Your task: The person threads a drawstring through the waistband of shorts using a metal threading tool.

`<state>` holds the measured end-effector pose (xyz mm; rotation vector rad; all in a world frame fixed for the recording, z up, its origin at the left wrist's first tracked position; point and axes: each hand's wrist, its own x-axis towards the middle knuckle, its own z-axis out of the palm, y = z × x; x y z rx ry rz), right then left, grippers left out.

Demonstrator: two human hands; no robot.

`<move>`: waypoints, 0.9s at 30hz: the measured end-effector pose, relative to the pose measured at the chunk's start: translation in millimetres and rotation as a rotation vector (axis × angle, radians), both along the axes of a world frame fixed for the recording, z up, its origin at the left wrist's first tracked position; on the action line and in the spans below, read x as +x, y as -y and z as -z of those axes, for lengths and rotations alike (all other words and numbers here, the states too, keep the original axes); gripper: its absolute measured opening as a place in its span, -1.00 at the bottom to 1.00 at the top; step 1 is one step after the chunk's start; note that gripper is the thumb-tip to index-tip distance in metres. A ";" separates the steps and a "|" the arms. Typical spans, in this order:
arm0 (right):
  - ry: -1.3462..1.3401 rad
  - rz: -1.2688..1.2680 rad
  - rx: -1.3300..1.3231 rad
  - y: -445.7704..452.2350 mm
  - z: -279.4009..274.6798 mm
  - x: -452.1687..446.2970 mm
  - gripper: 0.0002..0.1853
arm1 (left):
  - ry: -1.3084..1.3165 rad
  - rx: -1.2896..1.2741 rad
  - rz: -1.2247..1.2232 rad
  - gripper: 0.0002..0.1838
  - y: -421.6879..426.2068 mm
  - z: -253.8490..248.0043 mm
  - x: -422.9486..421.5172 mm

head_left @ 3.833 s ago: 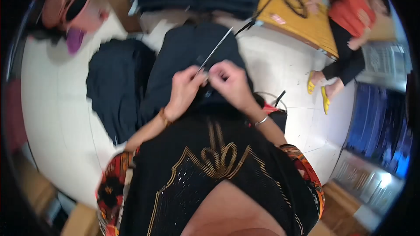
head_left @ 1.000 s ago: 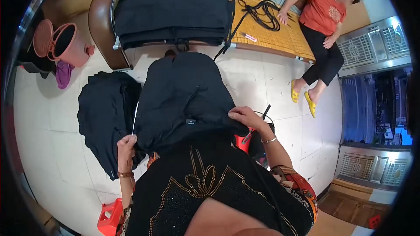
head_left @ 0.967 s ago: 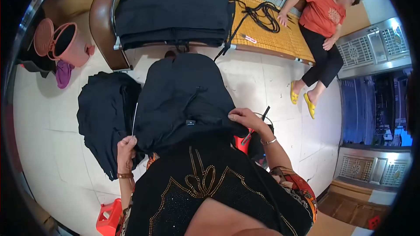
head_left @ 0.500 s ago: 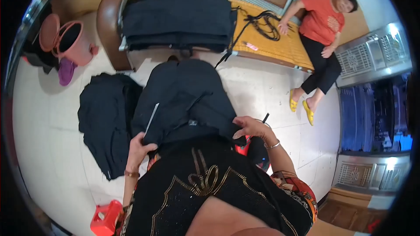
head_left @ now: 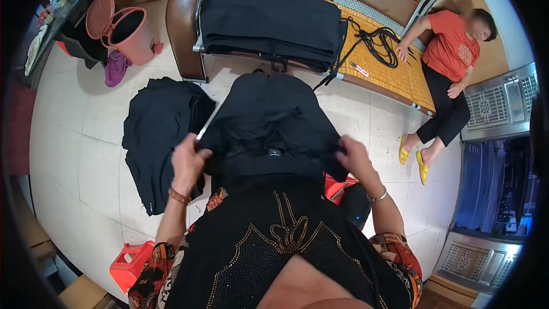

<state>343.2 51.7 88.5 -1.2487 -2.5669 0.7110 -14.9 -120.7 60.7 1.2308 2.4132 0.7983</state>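
A black garment (head_left: 271,109) with a small label near its waistband lies spread over my lap. My left hand (head_left: 190,163) is closed on its left edge and also holds a thin, pale metal rod (head_left: 210,120) that points up and to the right. On the other side, my right hand (head_left: 355,159) grips the garment's right edge, its fingers slightly blurred. Beside my left hand, a heap of black cloth (head_left: 163,137) rests on something hidden beneath it.
A bench (head_left: 389,88) bears folded black garments (head_left: 271,23) and black cords (head_left: 374,46). A person in a red shirt (head_left: 452,43) sits at its right end. There are a pink bin (head_left: 130,37), a purple cloth (head_left: 117,68) and a red stool (head_left: 130,263) at the left.
Both hands have gone from near the middle of the garment to its two side edges. My right hand, looser half a second ago, has closed on the cloth. The view has shifted, too.
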 end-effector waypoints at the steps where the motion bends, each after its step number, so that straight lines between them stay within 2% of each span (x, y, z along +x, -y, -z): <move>1: 0.009 0.142 0.037 -12.8 15.3 18.8 -0.82 | -0.088 0.052 -0.035 -0.84 1.7 -6.8 -16.4; 3: -0.025 0.358 0.007 -32.2 -3.4 32.3 -0.78 | -0.031 0.023 -0.178 -0.85 5.0 -22.7 -56.6; 5: -0.023 0.287 0.228 -35.0 -9.1 23.3 -0.74 | -0.147 -0.014 -0.153 -0.81 -6.8 -41.5 -57.3; 6: -0.026 0.282 0.217 -37.3 -14.3 14.8 -0.74 | -0.152 -0.023 -0.158 -0.81 -13.3 -42.5 -59.3; 8: -0.187 0.247 0.406 -39.0 -20.1 -0.1 -0.66 | -0.286 0.253 -0.128 -0.73 -24.8 -38.1 -63.4; 10: -0.138 0.226 0.329 -30.1 -6.1 5.3 -0.64 | -0.047 0.348 -0.165 -0.66 -37.5 -21.0 -62.1; 11: -0.091 0.211 0.279 -28.1 0.7 11.7 -0.62 | -0.051 0.340 -0.169 -0.66 -33.0 -10.4 -63.8; 13: 0.017 0.176 0.195 -28.9 4.6 26.0 -0.58 | -0.032 -0.007 -0.072 -0.64 -25.9 10.1 -65.6; 14: 0.020 0.175 0.192 -27.2 5.5 30.1 -0.58 | -0.030 -0.010 -0.073 -0.64 -22.4 15.6 -67.0; 18: 0.043 0.473 0.175 -13.3 12.1 41.2 -0.57 | -0.042 0.034 -0.017 -0.65 -6.7 28.8 -74.1; 21: 0.023 0.342 0.234 -0.5 4.2 35.2 -0.58 | -0.162 -0.024 0.059 -0.75 -3.6 15.1 -44.1; 23: -0.004 0.219 0.289 10.3 2.8 28.0 -0.59 | -0.010 -0.205 0.137 -0.77 -3.4 -1.4 -25.7; 26: 0.062 0.177 0.252 20.4 12.9 22.0 -0.60 | 0.136 -0.365 0.150 -0.75 1.2 7.5 -11.4; 27: 0.096 0.159 0.237 22.8 16.0 21.5 -0.61 | 0.220 -0.450 0.223 -0.76 4.4 16.3 -10.9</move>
